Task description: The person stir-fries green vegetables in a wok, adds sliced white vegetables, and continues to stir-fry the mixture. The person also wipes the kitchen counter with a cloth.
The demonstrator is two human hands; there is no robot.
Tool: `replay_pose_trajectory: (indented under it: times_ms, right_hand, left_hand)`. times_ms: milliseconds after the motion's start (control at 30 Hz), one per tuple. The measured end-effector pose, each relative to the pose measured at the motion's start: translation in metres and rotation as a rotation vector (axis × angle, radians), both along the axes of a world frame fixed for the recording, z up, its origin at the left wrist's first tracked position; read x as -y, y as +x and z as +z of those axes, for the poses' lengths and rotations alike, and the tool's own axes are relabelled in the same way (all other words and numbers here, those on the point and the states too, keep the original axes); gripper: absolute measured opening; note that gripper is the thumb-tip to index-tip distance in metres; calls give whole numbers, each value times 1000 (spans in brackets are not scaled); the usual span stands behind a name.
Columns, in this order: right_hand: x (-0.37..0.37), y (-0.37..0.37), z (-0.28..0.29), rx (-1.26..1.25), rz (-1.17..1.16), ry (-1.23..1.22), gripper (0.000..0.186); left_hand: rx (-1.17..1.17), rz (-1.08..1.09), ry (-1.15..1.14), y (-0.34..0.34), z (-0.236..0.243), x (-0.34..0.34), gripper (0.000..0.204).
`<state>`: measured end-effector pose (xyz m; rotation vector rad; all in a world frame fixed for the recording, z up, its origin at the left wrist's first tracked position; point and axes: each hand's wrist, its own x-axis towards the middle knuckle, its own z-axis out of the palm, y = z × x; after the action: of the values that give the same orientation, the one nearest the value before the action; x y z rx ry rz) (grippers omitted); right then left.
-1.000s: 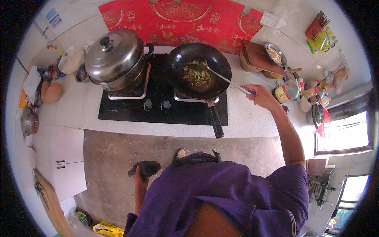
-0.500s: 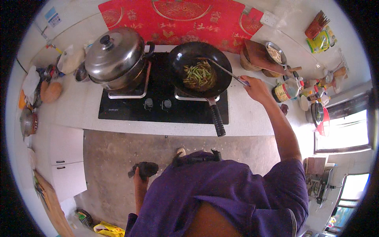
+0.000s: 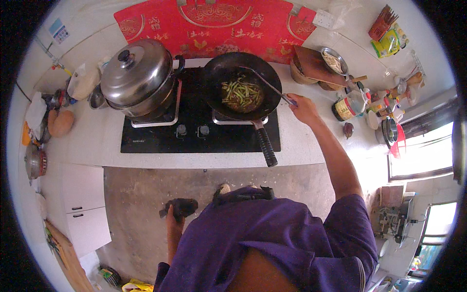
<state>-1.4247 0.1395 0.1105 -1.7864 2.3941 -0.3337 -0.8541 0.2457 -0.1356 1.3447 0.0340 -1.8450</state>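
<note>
My right hand (image 3: 302, 108) is closed round the handle of a long wok spatula (image 3: 272, 87), just past the wok's right rim. The spatula's shaft reaches into the black wok (image 3: 266, 73); its head is hard to make out. Cut green beans (image 3: 241, 92) lie in brown liquid at the bottom of the wok. The wok rests on the right burner, its ribbed black handle (image 3: 266, 147) pointing toward me, with neither hand on it. Low on the left, away from the counter, my left hand (image 3: 174, 225) grips a crumpled dark cloth (image 3: 183, 208).
A lidded steel pot (image 3: 138, 78) covers the left burner of the black gas stove (image 3: 155, 143). To the right stand a wooden board (image 3: 318, 65), a bowl of pale strips (image 3: 334, 61), a large bottle (image 3: 344, 108) and several condiment bottles. A white cabinet (image 3: 87, 204) is at lower left.
My right hand has moved slightly left toward the wok, and the spatula has shifted left and away from me inside it. The view has shifted a little; the left hand keeps its cloth.
</note>
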Motion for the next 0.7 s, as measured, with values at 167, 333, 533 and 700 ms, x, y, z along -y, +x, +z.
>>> replay_pose_trajectory:
  times_ms: [167, 333, 533, 700]
  right_hand:
    - [-8, 14, 10, -40, 32, 81, 34]
    - [3, 25, 11, -146, 36, 36, 37]
    - [-1, 27, 5, -320, -50, 150, 39]
    - [-18, 18, 20, -275, 22, 115, 38]
  left_hand:
    - [34, -25, -14, 6, 3, 0, 31]
    - [57, -24, -8, 10, 3, -8, 33]
    - [127, 12, 51, 3, 18, -4, 35]
    - [23, 11, 0, 16, -12, -11, 36]
